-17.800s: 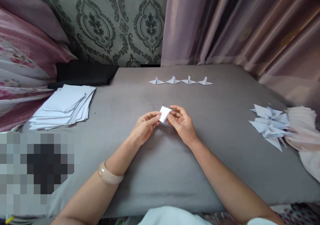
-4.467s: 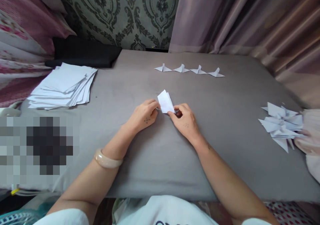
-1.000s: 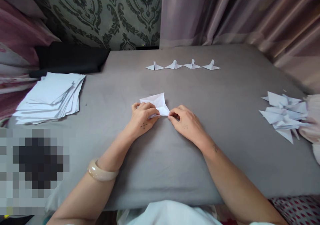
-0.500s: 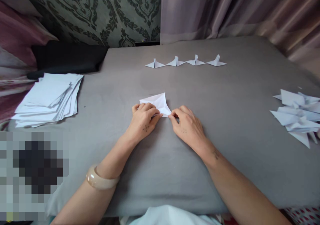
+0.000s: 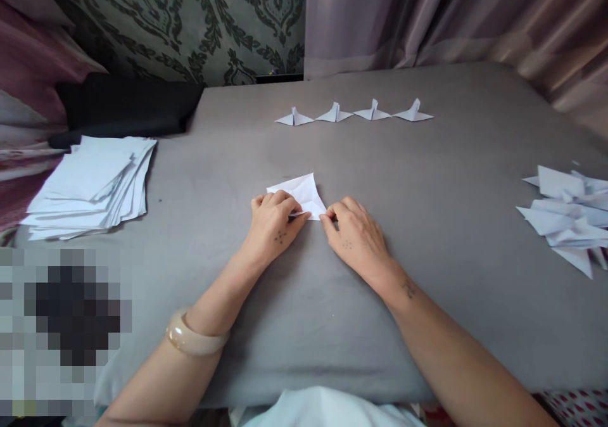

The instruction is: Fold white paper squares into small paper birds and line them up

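A creased, partly folded sheet of white paper (image 5: 304, 191) lies on the grey cloth in the middle of the table. My left hand (image 5: 275, 221) is closed on its near left side, thumb and fingers pressing the edge; part of the paper is hidden beneath the fingers. At the sheet's right corner, my right hand (image 5: 354, 230) pinches the tip between thumb and forefinger. Beyond both hands stands a row of several folded white paper cranes (image 5: 335, 113), their wings spread out.
To the left is a stack of white paper sheets (image 5: 90, 186), with a black folded item (image 5: 133, 107) behind it. Several folded paper pieces (image 5: 570, 215) are piled at the right edge. Grey cloth covers the table (image 5: 228, 142); a patterned wall and curtains (image 5: 361, 21) stand behind.
Both hands keep nearly the same hold on the sheet, with only slight finger shifts. The whole view has moved a little; the row of cranes and the piles stay in place.
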